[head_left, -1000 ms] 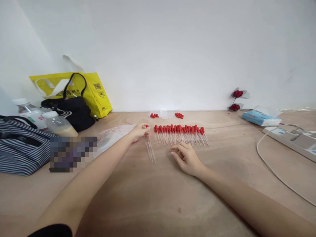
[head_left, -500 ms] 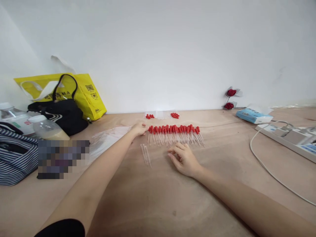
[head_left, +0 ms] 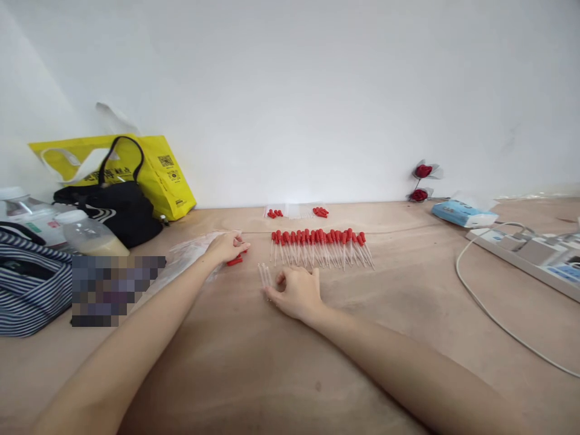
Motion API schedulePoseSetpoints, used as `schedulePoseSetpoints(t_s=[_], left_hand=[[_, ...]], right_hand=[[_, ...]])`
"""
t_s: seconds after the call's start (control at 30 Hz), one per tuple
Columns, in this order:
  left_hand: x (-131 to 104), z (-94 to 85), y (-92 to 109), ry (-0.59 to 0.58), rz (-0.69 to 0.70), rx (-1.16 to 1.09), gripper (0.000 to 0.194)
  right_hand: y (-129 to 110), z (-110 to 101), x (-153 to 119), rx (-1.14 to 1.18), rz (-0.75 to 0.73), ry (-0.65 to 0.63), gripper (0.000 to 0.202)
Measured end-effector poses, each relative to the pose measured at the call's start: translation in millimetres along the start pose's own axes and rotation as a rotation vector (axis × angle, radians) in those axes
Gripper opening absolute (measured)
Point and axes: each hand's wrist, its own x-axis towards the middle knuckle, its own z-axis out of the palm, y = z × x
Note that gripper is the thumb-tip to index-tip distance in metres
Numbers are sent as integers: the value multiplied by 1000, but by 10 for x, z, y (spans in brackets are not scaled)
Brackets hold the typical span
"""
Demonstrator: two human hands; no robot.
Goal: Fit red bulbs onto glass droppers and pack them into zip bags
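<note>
My left hand (head_left: 228, 247) is over a few red rubber dropper bulbs (head_left: 234, 261) at the edge of the clear plastic bags. Its thumb and fingertips are pinched on a bulb, partly hidden by the fingers. Beside several loose clear dropper tubes (head_left: 263, 273), my right hand (head_left: 296, 292) rests low with bent fingers. Its thumb reaches across the lower ends of the tubes, with a gap between thumb and forefinger. Behind it lies a row of droppers (head_left: 317, 244), their red bulbs pointing to the wall.
Two small groups of red bulbs (head_left: 321, 212) lie on a clear bag near the wall. Flat plastic bags (head_left: 190, 251), a bottle (head_left: 93, 234) and a yellow bag (head_left: 170, 181) are at left. At right are a tissue pack (head_left: 464, 213) and a power strip (head_left: 512, 251) with a cable.
My left hand has moved left and nearer, from the row's left end to the loose bulbs. My right hand has shifted left, from below the row to the loose tubes.
</note>
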Motion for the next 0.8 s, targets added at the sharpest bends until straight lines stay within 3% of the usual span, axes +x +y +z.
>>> schedulePoseSetpoints(t_s=[0.17,0.53,0.7,0.8], left_hand=[[-34,100,140,28,55,56,16],[-299,278,420,206,207,-52,17],[-390,198,488,407,284,-59,21],[-598,161,584,572,495,-101,20]], right_hand=[[38,-3,63,-67,36,-57,15],[515,-236,26,-30,48,-8,18],[630,-260,32,-11,58,31,15],[648,-252,29,-34,24,75,14]])
